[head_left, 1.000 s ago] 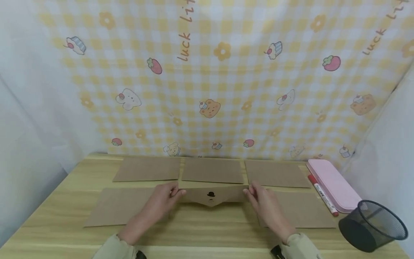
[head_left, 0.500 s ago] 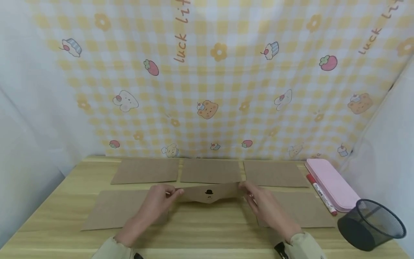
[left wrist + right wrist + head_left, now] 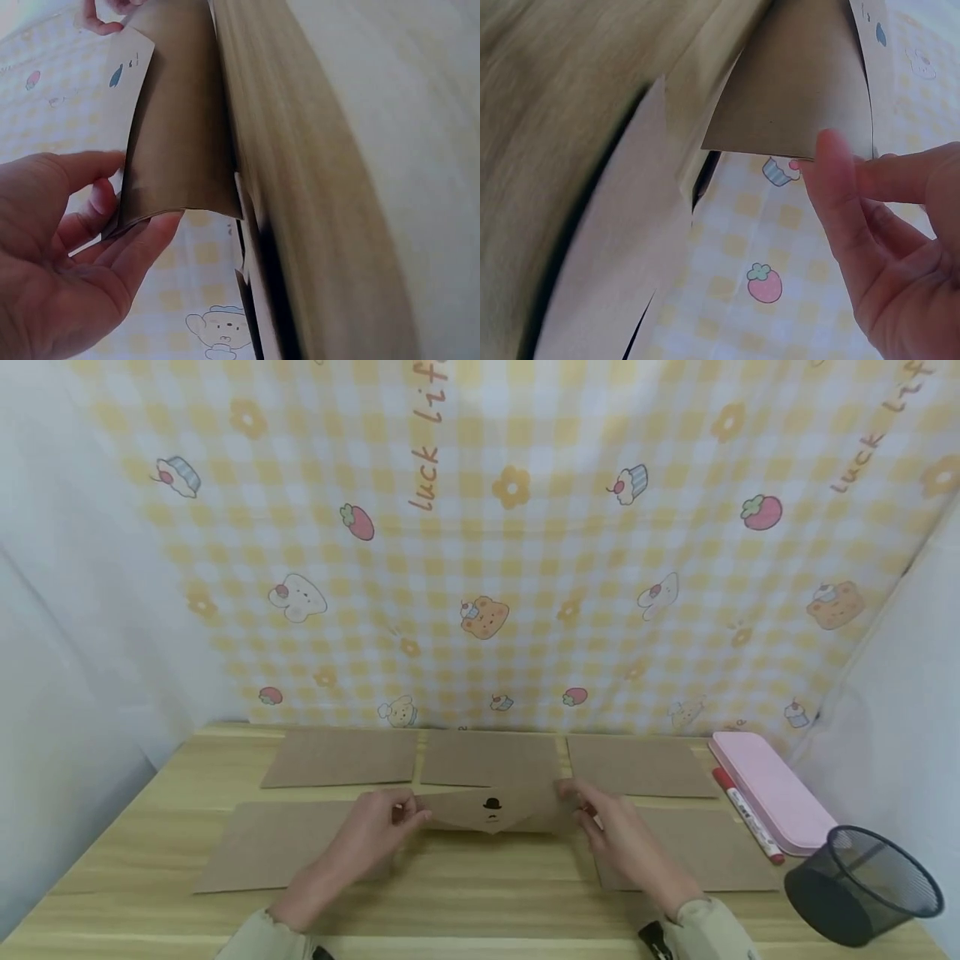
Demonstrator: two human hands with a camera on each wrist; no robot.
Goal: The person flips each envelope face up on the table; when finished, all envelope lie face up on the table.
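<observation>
A brown kraft envelope [image 3: 459,810] with a pointed flap spans the middle, tilted up off the table at its far edge. A small black hat and moustache are printed on the flap [image 3: 492,814]. My left hand [image 3: 372,824] pinches its left end; in the left wrist view, the left hand [image 3: 82,240] has the thumb on one side of the envelope [image 3: 180,112] and fingers on the other. At the opposite end, my right hand [image 3: 617,835] grips the corner; in the right wrist view, that hand's [image 3: 900,232] fingertips meet at the envelope's [image 3: 795,82] edge.
Brown paper envelopes lie behind, such as the middle one [image 3: 491,758], and to both sides, left [image 3: 262,843] and right [image 3: 697,852]. At the right are a red-capped marker [image 3: 748,816], a pink case [image 3: 772,793] and a tipped black mesh pen holder [image 3: 862,885]. A checked cloth [image 3: 420,568] hangs behind.
The envelope's right end rose slightly and tilted, and more of its body shows beside the flap now. The right hand's thumb and fingers have spread a little; the left hand keeps its hold.
</observation>
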